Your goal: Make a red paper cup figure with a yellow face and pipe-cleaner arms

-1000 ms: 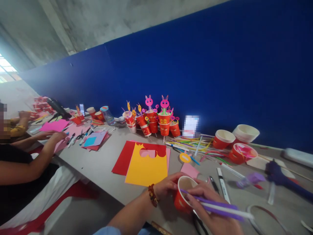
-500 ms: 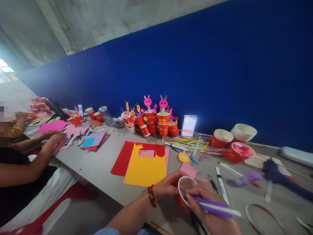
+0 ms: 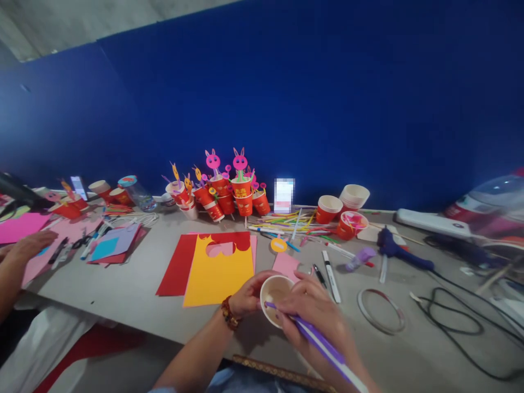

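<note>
While the left hand (image 3: 248, 293) is curled around the side of a paper cup (image 3: 273, 288) at the near middle of the bench (image 3: 131, 284), the right hand (image 3: 317, 308) pinches purple and white sticks (image 3: 323, 346), one purple end inside the cup. A yellow sheet (image 3: 223, 281) lies farther left; a dark-blue glue gun (image 3: 405, 254), far right.

- A blue wall panel (image 3: 262, 98) is standing behind the counter (image 3: 123, 281).
- A blue glue gun (image 3: 399, 252) is lying near a pale ring (image 3: 379, 327).
- A dark cable (image 3: 466, 334) is looping nearby.
</note>
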Demonstrator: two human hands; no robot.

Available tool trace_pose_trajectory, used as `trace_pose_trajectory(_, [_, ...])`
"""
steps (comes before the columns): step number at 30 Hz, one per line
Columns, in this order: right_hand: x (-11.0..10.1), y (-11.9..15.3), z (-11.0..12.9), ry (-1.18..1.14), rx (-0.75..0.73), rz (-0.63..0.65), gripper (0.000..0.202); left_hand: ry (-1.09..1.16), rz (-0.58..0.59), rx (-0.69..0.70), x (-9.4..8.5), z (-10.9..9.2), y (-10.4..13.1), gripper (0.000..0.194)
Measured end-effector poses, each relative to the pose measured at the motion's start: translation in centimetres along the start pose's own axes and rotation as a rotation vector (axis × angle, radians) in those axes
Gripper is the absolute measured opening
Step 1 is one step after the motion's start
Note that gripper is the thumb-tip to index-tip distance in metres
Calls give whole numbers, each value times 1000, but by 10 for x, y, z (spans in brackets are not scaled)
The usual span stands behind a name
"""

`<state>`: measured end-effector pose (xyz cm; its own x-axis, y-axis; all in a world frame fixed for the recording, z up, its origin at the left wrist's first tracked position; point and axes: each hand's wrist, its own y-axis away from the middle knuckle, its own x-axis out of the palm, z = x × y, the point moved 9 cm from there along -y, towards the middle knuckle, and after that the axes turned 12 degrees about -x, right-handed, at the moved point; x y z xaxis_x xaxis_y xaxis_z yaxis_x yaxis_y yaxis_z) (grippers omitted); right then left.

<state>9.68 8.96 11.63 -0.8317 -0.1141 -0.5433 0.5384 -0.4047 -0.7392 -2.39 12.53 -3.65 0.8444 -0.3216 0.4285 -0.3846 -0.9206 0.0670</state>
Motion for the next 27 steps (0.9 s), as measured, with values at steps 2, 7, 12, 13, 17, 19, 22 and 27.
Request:
trace_pose_trajectory(2, [3,-1,0,10,-2,26,19,-16,17,1,1,-1,0,69])
trace_pose_trajectory(7, [6,-1,-2,-23,47,65,17,-17,94,-16,4,-1,0,70])
trace_pose_trajectory(12, [9,8,-11,-162,158,116,15,-20,152,-61,8,2,-1,72])
trace_pose_trajectory(13, [9,10,-13,-178,179,112,14,-24,158,-71,9,3,-2,72])
trace_pose_trajectory(17, [8,12,-19,-234,236,85,10,-36,168,-92,12,7,-3,75])
trace_pose_trajectory(19, [7,11,-19,-281,238,79,9,-42,162,-96,12,8,-3,76])
trace_pose_trajectory(22, [6,9,-18,-325,245,68,9,-47,149,-93,12,10,-4,78])
trace_pose_trajectory(27, [4,8,-16,-342,257,47,9,-72,132,-61,10,11,-5,79])
